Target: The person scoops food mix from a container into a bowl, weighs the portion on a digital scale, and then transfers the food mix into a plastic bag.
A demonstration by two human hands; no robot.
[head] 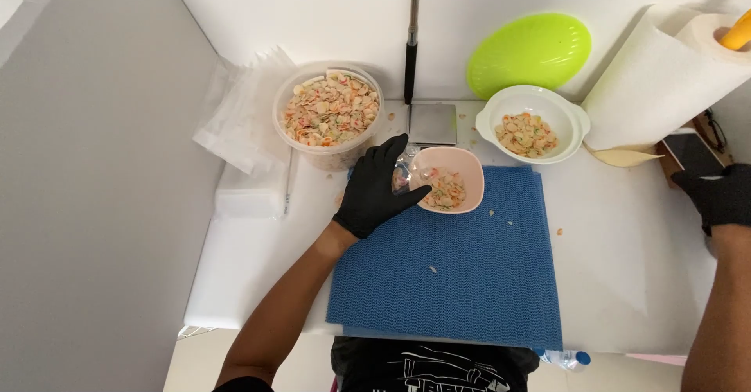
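Two hands in black gloves are at work over a white table [626, 282]. Far left of the fingers lies a crumpled clear plastic bag [242, 114]. Just above the left hand's fingertips stands a big round clear tub full of small coloured pasta shells [328, 110]. The left hand [374, 188] rests on the rim of a small pink bowl with a few shells inside [450, 179], fingers curled around a small clear packet [403, 174]. The bowl sits on a blue bumpy mat [454, 275]. Past the fingertips stands a small silver scale [432, 123]. It looks like the shells are being portioned out; the bowl needs a steady hold. Further right sits a white bowl with shells [532, 124], then a green oval lid [529, 49] and a paper towel roll [665, 71]. The right hand [716, 196] reaches a dark phone [690, 151]; I cannot tell its grip.
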